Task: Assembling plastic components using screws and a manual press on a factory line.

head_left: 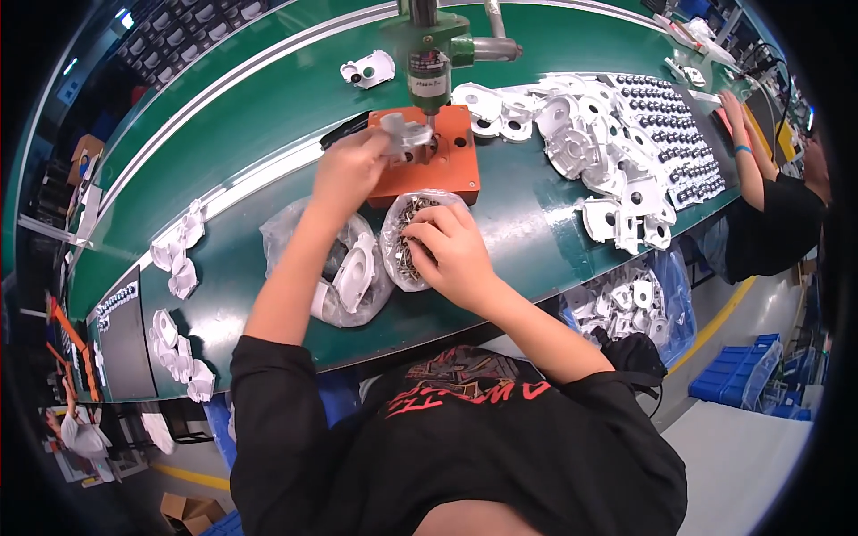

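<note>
My left hand [349, 170] grips a white plastic housing part [407, 135], slightly blurred, over the orange fixture block [454, 170]. The tip of a green press-like machine [429, 76] with a vertical spindle stands right above that block. My right hand [456, 253] is at a clear plastic-lined container of small metal screws [399, 261]. Its fingers are curled with the tips down among the screws; whatever lies between them is too small to make out. Beside the container, a clear plastic bag [375, 299] holds white plastic parts [356, 272].
White housings [581, 143] lie heaped on the green bench at right, beside a tray of black round parts [675, 143]. More white parts [174, 344] lie at left. A blue-lined bin [639, 304] stands below the bench edge. A co-worker [773, 214] works at far right.
</note>
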The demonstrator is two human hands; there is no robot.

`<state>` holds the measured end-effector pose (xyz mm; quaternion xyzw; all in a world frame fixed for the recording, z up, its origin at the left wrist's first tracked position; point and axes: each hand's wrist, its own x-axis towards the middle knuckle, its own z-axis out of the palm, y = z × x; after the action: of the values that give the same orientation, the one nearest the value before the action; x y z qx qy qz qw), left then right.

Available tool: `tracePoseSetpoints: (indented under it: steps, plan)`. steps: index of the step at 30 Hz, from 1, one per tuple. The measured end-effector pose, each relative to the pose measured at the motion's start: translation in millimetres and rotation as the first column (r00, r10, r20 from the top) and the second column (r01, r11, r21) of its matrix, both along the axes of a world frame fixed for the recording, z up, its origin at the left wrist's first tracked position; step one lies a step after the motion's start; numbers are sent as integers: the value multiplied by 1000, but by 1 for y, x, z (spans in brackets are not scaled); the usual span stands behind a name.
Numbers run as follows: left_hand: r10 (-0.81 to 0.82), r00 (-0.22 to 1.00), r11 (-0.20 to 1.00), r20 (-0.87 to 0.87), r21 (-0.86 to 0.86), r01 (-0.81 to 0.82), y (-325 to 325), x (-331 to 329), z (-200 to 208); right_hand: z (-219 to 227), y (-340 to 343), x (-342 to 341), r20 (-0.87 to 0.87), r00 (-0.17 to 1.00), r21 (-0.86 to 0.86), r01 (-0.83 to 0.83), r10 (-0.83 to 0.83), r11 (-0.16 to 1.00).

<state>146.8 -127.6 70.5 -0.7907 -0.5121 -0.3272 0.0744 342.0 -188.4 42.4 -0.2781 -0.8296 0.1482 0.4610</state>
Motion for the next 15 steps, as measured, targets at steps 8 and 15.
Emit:
tracePoseSetpoints:
  steps: [8, 15]
  plan:
    - [-50, 997, 999, -50, -20, 49, 7, 7, -12, -5, 4, 1, -20, 1000, 33, -9, 10, 999]
    - [-119, 991, 993, -56, -28, 117, 9, 5, -9, -4, 2, 2, -8, 1000, 17, 0, 0, 1000]
